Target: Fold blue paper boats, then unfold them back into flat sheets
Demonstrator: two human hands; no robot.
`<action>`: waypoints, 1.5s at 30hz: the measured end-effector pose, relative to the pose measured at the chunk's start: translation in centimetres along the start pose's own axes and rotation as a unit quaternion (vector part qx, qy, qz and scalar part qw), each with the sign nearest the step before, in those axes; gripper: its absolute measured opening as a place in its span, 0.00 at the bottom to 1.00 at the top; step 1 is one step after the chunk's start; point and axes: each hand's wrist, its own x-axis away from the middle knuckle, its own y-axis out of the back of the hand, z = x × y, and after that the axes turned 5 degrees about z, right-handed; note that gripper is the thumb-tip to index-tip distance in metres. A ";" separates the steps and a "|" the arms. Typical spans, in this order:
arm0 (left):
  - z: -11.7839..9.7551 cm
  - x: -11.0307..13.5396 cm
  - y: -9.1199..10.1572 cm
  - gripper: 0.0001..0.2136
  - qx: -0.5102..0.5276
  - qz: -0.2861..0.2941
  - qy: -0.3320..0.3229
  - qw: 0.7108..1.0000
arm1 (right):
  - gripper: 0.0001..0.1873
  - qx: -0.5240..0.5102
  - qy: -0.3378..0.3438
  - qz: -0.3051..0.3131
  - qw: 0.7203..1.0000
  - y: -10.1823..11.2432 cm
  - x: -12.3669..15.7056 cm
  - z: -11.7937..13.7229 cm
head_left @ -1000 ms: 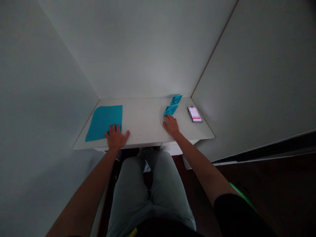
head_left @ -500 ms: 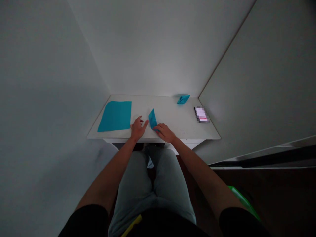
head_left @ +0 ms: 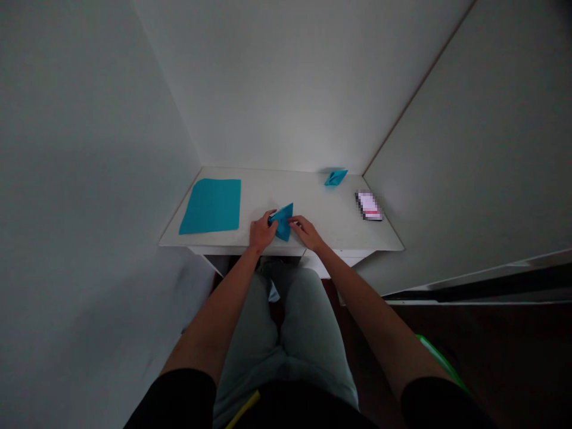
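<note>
Home nook, white walls (head_left: 290,89), desk (head_left: 308,187), dark wooden floor (head_left: 491,357)

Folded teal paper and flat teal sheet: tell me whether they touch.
Apart. The head view shows white tabletop between the folded teal paper and the flat teal sheet.

White flat-topped counter (head_left: 308,190) inspected. Left end: one flat square sheet of teal paper (head_left: 211,206) lies unfolded, set in from the front edge. Rear edge, right of centre: one small folded teal paper boat shape (head_left: 336,177). Right end: one flat rectangular pink-and-white object (head_left: 369,205), pixel-blurred, type indeterminable, near the side edge.
</note>
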 end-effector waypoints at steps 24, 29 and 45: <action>1.6 -0.5 -1.0 0.08 0.198 -0.008 -0.013 0.980 | 0.27 0.063 0.003 0.027 0.998 -0.1 -0.4 -0.6; 1.8 -0.5 -0.9 0.04 0.202 -0.040 -0.085 0.975 | 0.31 0.108 -0.001 0.046 0.993 0.1 -0.2 0.5; 0.8 -0.5 -0.8 0.09 0.087 -0.009 -0.023 0.996 | 0.38 0.178 0.037 0.098 0.978 0.1 0.2 1.5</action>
